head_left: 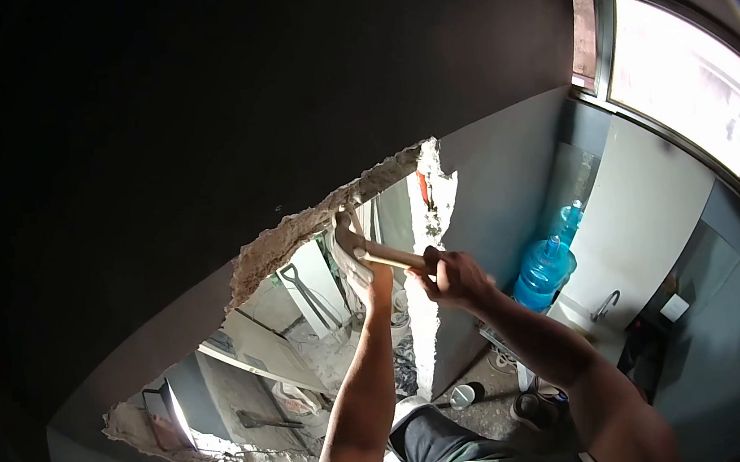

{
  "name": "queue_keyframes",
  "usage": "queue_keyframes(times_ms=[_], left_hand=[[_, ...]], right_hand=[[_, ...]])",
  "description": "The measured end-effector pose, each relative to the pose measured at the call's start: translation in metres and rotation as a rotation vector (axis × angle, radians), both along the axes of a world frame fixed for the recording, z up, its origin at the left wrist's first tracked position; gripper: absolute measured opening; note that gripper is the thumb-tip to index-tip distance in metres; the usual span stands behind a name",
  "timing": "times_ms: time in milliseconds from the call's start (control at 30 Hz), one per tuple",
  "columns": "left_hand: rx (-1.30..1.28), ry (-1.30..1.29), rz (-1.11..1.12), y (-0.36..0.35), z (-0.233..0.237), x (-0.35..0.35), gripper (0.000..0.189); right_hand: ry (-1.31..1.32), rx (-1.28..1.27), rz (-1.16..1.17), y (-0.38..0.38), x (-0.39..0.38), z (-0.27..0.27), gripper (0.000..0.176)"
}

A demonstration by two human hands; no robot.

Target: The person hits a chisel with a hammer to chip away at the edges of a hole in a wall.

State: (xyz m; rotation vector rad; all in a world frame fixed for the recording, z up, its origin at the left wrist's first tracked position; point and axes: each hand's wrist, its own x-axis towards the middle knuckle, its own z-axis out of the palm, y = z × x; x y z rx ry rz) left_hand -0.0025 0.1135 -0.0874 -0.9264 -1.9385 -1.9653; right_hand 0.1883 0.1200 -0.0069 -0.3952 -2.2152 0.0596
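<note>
At a ragged wall opening [276,241], 2 bare hands [456,278], hammer [391,256] near the edge

The single view looks forward and steeply down from the person's head, close above two bare forearms [362,367], facing a jagged-edged opening [305,301] in a dark wall [171,144], with a bright rectangular window [687,71] at upper right

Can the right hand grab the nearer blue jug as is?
Likely not: the right hand grips the wooden handle. Nothing visible blocks the nearer blue jug, but it looks far off.
</note>
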Motion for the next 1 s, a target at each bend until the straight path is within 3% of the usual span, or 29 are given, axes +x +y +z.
queue_keyframes(times_ms=[33,67,100,133,167,200,267,333,367,400,467,500,533,667,733,867,933,1000], left_hand=[[-0.137,0.151,-0.144,-0.004,-0.001,-0.008,0.030],[-0.047,0.091,0.212,0.004,-0.002,-0.001,0.029],[-0.149,-0.032,0.215,-0.003,0.025,0.010,0.031],[-0.272,-0.158,0.213,-0.006,0.029,0.016,0.035],[-0.061,-0.134,0.207,0.000,0.018,0.014,0.049],[-0.010,-0.154,0.066,-0.002,0.015,0.011,0.048],[-0.023,-0.159,0.053,-0.001,0.014,0.011,0.048],[-0.319,0.078,0.116,0.027,-0.051,-0.046,0.042],[-0.049,0.056,0.039,0.011,-0.024,-0.012,0.039],[0.011,0.057,0.122,0.016,-0.012,-0.007,0.039],[0.167,0.506,0.249,0.051,-0.052,-0.039,0.043],[-0.067,0.243,0.253,0.037,-0.026,-0.020,0.042],[-0.110,-0.146,0.085,0.008,0.028,0.017,0.044],[-0.114,0.099,-0.042,-0.009,0.021,0.042,0.036],[-0.087,0.101,-0.171,-0.029,0.015,0.057,0.034],[-0.246,-0.028,-0.350,-0.066,-0.026,0.043,0.028],[-0.135,-0.262,-0.492,-0.076,-0.019,0.039,0.026],[-0.207,-0.130,-0.365,-0.069,-0.031,0.015,0.027]], right_hand=[[-0.052,0.026,0.006,-0.007,0.006,-0.003,0.029],[-0.100,0.068,0.014,-0.012,0.010,-0.002,0.029],[0.065,0.186,0.131,-0.014,0.004,-0.007,0.028],[0.060,0.081,0.187,-0.028,0.009,-0.001,0.030],[0.057,0.073,0.229,-0.038,0.014,0.009,0.031],[0.053,0.058,0.271,-0.048,0.017,0.020,0.033],[0.073,0.029,0.290,-0.034,0.015,0.011,0.035],[0.048,-0.017,0.099,-0.003,0.002,-0.008,0.033],[-0.048,-0.146,-0.066,0.012,-0.005,-0.010,0.034],[-0.019,-0.082,-0.076,0.017,-0.006,-0.009,0.031],[-0.010,-0.152,0.031,0.000,-0.003,-0.007,0.029],[0.049,-0.115,0.153,-0.015,0.005,0.006,0.027],[0.094,-0.105,0.244,-0.020,0.006,-0.001,0.027],[0.108,-0.018,0.332,-0.057,0.028,0.008,0.039],[0.081,0.010,0.373,-0.061,0.044,-0.002,0.044],[0.025,-0.145,0.367,-0.061,0.064,-0.058,0.043],[0.004,-0.207,0.363,-0.063,0.067,-0.076,0.043],[0.072,-0.388,0.311,-0.072,0.068,-0.089,0.040]])
